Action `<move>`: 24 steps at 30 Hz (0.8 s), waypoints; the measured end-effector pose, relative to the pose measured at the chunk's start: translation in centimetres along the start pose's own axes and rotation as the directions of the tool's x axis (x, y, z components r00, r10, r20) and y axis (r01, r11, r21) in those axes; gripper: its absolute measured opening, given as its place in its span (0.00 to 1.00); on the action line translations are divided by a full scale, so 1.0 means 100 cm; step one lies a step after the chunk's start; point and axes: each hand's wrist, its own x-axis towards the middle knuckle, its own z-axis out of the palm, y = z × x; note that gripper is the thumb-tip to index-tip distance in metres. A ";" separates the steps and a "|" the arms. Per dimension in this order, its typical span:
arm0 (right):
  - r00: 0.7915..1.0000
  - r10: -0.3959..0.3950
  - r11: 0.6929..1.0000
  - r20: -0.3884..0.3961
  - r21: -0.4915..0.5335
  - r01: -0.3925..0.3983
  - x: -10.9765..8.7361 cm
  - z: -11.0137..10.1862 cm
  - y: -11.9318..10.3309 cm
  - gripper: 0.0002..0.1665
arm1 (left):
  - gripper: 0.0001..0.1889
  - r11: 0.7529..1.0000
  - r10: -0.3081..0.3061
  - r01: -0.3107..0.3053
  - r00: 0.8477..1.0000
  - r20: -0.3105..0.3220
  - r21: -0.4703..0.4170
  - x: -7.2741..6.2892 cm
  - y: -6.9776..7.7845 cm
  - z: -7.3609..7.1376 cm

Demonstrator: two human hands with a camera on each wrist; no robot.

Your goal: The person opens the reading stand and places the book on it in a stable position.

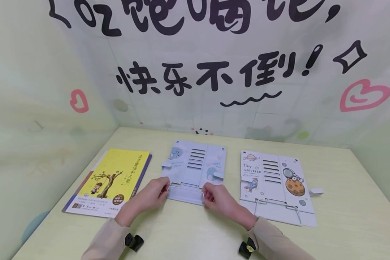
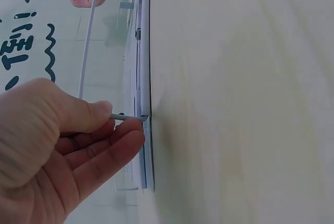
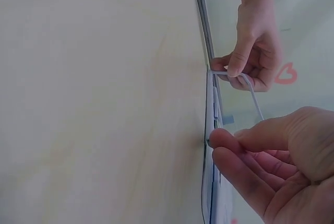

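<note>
A pale blue book stand [image 1: 182,176] with slots down its middle and cartoon prints lies flat on the table in front of me. A bent wire bracket [image 2: 86,51] stands raised at its near edge. My left hand [image 1: 156,193] pinches one side of the wire between thumb and fingers, which the left wrist view shows closely. On the other side my right hand [image 1: 217,198] pinches the wire too, its fingertips right at the stand's edge. The wire's end is hidden behind the right fingers [image 3: 250,177] in the right wrist view.
A second, white book stand [image 1: 255,193] with space prints lies to the right, its wire bracket [image 1: 277,204] near the front and a small tab sticking out. Yellow-covered books [image 1: 120,162] are stacked at the left. A printed wall sheet [image 1: 188,108] rises behind the table [image 1: 182,238].
</note>
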 end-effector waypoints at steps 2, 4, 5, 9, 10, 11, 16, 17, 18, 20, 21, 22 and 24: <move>1.000 0.013 1.000 0.021 0.005 -0.014 0.001 -0.001 0.000 0.11 | 0.14 1.000 -0.014 0.014 1.000 0.008 -0.021 0.000 0.000 -0.001; 0.998 0.033 0.999 0.051 0.010 -0.033 0.003 -0.004 0.000 0.10 | 0.13 0.998 -0.030 0.032 0.999 0.028 -0.057 0.001 0.000 -0.004; 0.997 0.047 0.999 0.066 0.019 -0.049 0.004 -0.006 -0.001 0.10 | 0.13 0.996 -0.039 0.042 0.998 0.039 -0.076 0.001 -0.001 -0.005; 0.992 0.111 0.992 0.058 0.052 -0.114 0.015 -0.018 -0.001 0.06 | 0.08 0.984 -0.074 0.084 0.995 0.066 -0.158 0.005 -0.008 -0.012; 0.990 0.135 0.989 0.035 0.063 -0.137 0.018 -0.022 -0.001 0.05 | 0.07 0.982 -0.082 0.090 0.995 0.056 -0.166 0.006 -0.011 -0.013; 0.987 0.163 0.984 0.003 0.071 -0.163 0.023 -0.026 0.000 0.05 | 0.06 0.981 -0.088 0.093 0.995 0.036 -0.170 0.009 -0.013 -0.015; 0.911 0.367 0.929 -0.187 0.110 -0.352 0.044 -0.041 0.012 0.05 | 0.04 0.973 -0.198 0.184 0.976 -0.094 -0.141 0.026 -0.024 -0.027; 0.888 0.406 0.914 -0.217 0.115 -0.390 0.047 -0.043 0.015 0.05 | 0.04 0.967 -0.231 0.215 0.966 -0.113 -0.140 0.030 -0.025 -0.029; 0.865 0.443 0.897 -0.238 0.126 -0.425 0.050 -0.045 0.018 0.05 | 0.04 0.958 -0.268 0.250 0.955 -0.128 -0.141 0.034 -0.026 -0.031; 0.833 0.484 0.875 -0.268 0.128 -0.467 0.054 -0.048 0.024 0.06 | 0.05 0.936 -0.339 0.316 0.928 -0.156 -0.156 0.042 -0.029 -0.035; 0.820 0.504 0.864 -0.271 0.133 -0.486 0.056 -0.049 0.026 0.08 | 0.05 0.926 -0.368 0.343 0.914 -0.170 -0.158 0.046 -0.031 -0.036; 0.811 0.518 0.855 -0.274 0.134 -0.501 0.058 -0.049 0.028 0.09 | 0.06 0.915 -0.394 0.367 0.901 -0.181 -0.166 0.050 -0.033 -0.036; 0.799 0.532 0.846 -0.279 0.139 -0.515 0.060 -0.050 0.031 0.10 | 0.07 0.891 -0.448 0.416 0.873 -0.192 -0.182 0.057 -0.038 -0.037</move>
